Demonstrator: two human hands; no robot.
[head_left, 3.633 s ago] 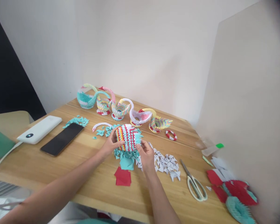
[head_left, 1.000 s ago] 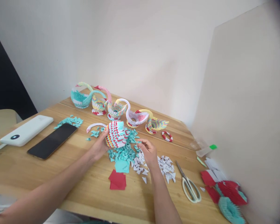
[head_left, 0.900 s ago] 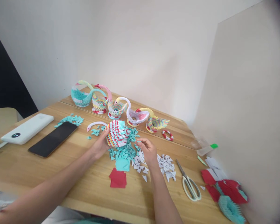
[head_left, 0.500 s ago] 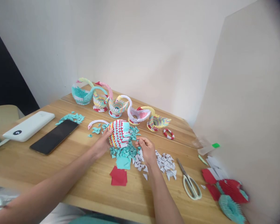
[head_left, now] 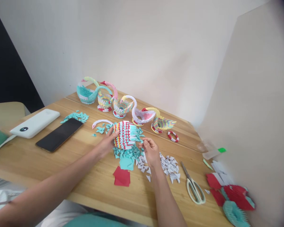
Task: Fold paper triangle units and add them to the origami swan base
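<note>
My left hand [head_left: 108,142] is wrapped round the left side of a rounded 3D origami body [head_left: 125,135], built of red, white, yellow and teal folded paper pieces in rows. The body is tilted, with its teal points facing right. Just right of it, my right hand [head_left: 151,153] pinches a small teal paper triangle [head_left: 142,141], mostly covered by the fingertips. Below lie a heap of teal triangles [head_left: 127,153] and some teal paper squares [head_left: 126,164]. White triangles [head_left: 170,167] are scattered beside my right wrist. A white curved swan neck [head_left: 101,121] lies behind my left hand.
Several finished paper swans [head_left: 143,116] stand along the back, with a red-and-white ring [head_left: 173,136] at their right. Scissors [head_left: 194,186] lie at the right, red squares [head_left: 122,176] in front. A phone [head_left: 59,135] and white power bank [head_left: 35,123] are at the left.
The whole view has shifted slightly, so things sit a little further right. My left hand keeps its hold on the origami body. My right hand stays close beside it, still pinching.
</note>
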